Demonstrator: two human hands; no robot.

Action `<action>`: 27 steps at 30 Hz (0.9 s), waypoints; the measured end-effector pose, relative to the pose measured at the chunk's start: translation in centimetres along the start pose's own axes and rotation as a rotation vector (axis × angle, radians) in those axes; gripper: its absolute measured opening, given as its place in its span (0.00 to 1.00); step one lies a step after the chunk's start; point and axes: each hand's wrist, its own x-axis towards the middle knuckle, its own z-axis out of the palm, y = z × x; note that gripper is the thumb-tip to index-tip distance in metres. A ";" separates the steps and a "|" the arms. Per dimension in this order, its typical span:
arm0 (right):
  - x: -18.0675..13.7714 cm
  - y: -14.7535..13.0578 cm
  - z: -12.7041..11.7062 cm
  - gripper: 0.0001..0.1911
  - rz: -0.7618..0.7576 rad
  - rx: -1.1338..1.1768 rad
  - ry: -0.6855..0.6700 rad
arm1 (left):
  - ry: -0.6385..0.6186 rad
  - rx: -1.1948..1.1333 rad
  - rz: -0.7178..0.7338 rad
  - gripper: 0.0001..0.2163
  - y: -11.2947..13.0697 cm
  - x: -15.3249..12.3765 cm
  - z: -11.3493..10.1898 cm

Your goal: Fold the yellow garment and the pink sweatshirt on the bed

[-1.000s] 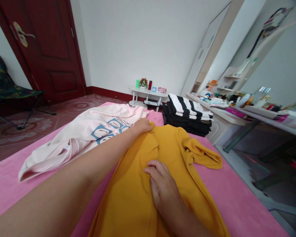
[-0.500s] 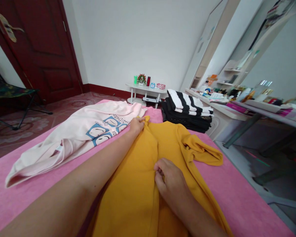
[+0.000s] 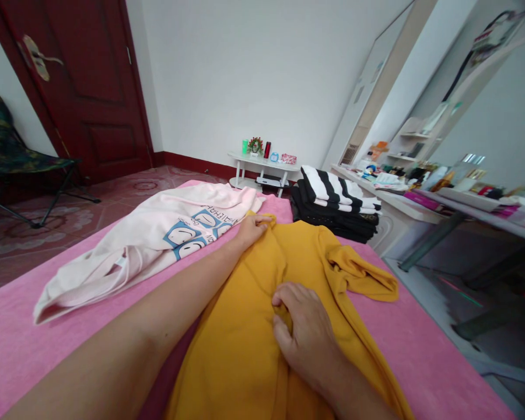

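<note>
A mustard-yellow garment lies spread on the pink bed cover, one sleeve crumpled at its right side. My left hand reaches far forward and pinches the garment's far edge, fingers closed on the cloth. My right hand rests on the middle of the garment, thumb and fingers pinching a fold of the yellow fabric. Just left of my left arm lies a pale pink shirt with blue smiley prints.
A folded pile of black and black-and-white striped clothes sits at the bed's far right corner. Beyond are a small white table with trinkets, a cluttered dresser at the right, a dark red door and a folding chair.
My right hand went from lying flat on the yellow garment to pinching a fold in it. My left hand has closed on the garment's far edge.
</note>
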 end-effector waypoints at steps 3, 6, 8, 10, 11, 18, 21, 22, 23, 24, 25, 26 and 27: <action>0.2 -0.2 0.1 0.12 0.031 -0.012 -0.010 | -0.084 -0.041 0.019 0.13 -0.1 0.3 0.0; 0.6 -0.1 0.3 0.17 0.064 -0.066 -0.035 | -0.149 -0.052 0.028 0.18 0.0 0.9 -0.2; 0.7 0.1 0.3 0.19 0.089 -0.119 -0.063 | -0.169 -0.046 0.010 0.23 0.3 1.2 -0.4; 0.8 0.3 0.3 0.19 0.101 -0.160 -0.080 | -0.177 -0.040 -0.021 0.26 0.9 1.0 -0.6; 0.8 0.4 0.2 0.19 0.098 -0.171 -0.081 | -0.177 -0.038 -0.034 0.27 1.2 0.7 -0.6; 0.5 0.9 0.1 0.17 0.017 -0.133 -0.035 | -0.281 -0.016 -0.016 0.32 2.3 -5.6 -3.2; 0.4 0.9 0.2 0.16 -0.010 -0.122 -0.024 | -0.416 0.015 0.058 0.36 2.5 -9.4 -5.6; 0.4 0.9 0.2 0.16 -0.011 -0.116 -0.027 | -0.458 0.037 0.088 0.36 2.7 -10.7 -6.5; 0.3 0.8 0.1 0.16 -0.012 -0.105 -0.039 | -0.494 0.066 0.115 0.36 2.9 -11.9 -7.4; 0.1 0.7 -0.2 0.16 -0.013 -0.087 -0.057 | -0.525 0.098 0.143 0.35 3.1 -13.1 -8.2; -0.3 0.4 -0.7 0.16 -0.021 -0.057 -0.082 | -0.555 0.132 0.169 0.34 3.4 -14.2 -9.0; -0.8 0.0 -1.3 0.17 -0.043 -0.019 -0.115 | -0.583 0.164 0.188 0.33 3.7 -15.2 -9.6; -1.5 -0.6 -2.2 0.20 -0.084 0.021 -0.159 | -0.606 0.194 0.205 0.32 4.0 -16.2 -10.2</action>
